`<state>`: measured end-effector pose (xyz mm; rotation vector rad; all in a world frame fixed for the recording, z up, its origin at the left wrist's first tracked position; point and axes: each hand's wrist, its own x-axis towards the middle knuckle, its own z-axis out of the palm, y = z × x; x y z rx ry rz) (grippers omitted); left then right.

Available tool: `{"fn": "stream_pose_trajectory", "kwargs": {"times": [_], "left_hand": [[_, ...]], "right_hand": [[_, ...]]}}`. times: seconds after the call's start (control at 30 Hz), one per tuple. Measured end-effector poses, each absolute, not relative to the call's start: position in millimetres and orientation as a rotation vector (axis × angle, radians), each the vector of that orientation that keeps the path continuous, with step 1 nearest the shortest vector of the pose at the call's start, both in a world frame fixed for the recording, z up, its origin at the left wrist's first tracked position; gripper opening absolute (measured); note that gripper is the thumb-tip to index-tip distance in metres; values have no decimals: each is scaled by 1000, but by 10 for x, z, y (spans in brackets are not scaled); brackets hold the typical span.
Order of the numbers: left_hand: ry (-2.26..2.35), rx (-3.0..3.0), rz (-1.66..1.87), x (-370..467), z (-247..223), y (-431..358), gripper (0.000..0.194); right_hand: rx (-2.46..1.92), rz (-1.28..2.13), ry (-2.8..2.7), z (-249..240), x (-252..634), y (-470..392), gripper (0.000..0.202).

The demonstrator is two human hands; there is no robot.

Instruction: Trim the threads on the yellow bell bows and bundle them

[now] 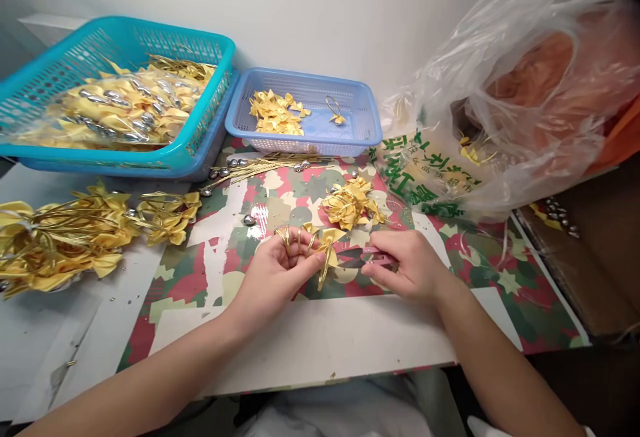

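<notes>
Gold wire rings circle the fingers of my left hand [280, 267], which pinches a yellow ribbon flower [329, 239] with gold wire hanging below it. To its right, my right hand [407, 263] is closed around small pliers [373, 258] with pink handles. Their dark jaws point left and lie close beside the flower; whether they touch it I cannot tell. Just behind both hands is a pile of yellow flowers with gold wire [350, 202]. A silver bead [249, 220] lies on the camouflage-patterned table cover [187, 277].
A turquoise basket [200, 127] holds bagged flowers at the back left. Beside it, a blue basket [367, 113] contains loose flowers and a ring. Bundled flowers [65, 237] lie at the left. A plastic bag [450, 150] and cardboard box [585, 263] stand at the right.
</notes>
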<state>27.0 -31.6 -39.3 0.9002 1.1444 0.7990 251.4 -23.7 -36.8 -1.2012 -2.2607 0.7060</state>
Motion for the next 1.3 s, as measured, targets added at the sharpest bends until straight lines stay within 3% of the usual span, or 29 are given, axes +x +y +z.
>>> {"fn": "stream_pose_trajectory", "kwargs": {"times": [0.3, 0.77, 1.3], "left_hand": [[1101, 875, 870, 298, -365, -323, 24], [1144, 897, 905, 305, -386, -335, 29], [1193, 887, 895, 306, -366, -338, 31]], "right_hand": [[-1249, 323, -2335, -454, 2398, -271, 42], [-1268, 6, -2321, -465, 2352, -310, 45], [-1239, -50, -2353, -465, 2302, -344, 45]]}}
